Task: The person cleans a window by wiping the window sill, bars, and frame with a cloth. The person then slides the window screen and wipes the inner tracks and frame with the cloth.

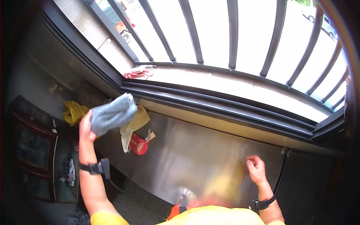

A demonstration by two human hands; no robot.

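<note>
A folded blue-grey cloth (114, 114) is in my left hand (86, 126), raised at the left near the corner of the window frame. Below and beside the cloth, a cream cloth (137, 122) and a red packet (138, 144) lie on the metal counter (187, 150). My right hand (256, 169) is over the right part of the counter, its fingers curled in; whether anything is between them is too small to make out.
Dark window rails (217, 105) run along the counter's back edge, with vertical bars (233, 33) beyond. Red-and-white strings (138, 73) lie on the sill. A yellow bag (74, 112) is at the left, above a dark glass-fronted cabinet (35, 150). A cable (281, 170) hangs at right.
</note>
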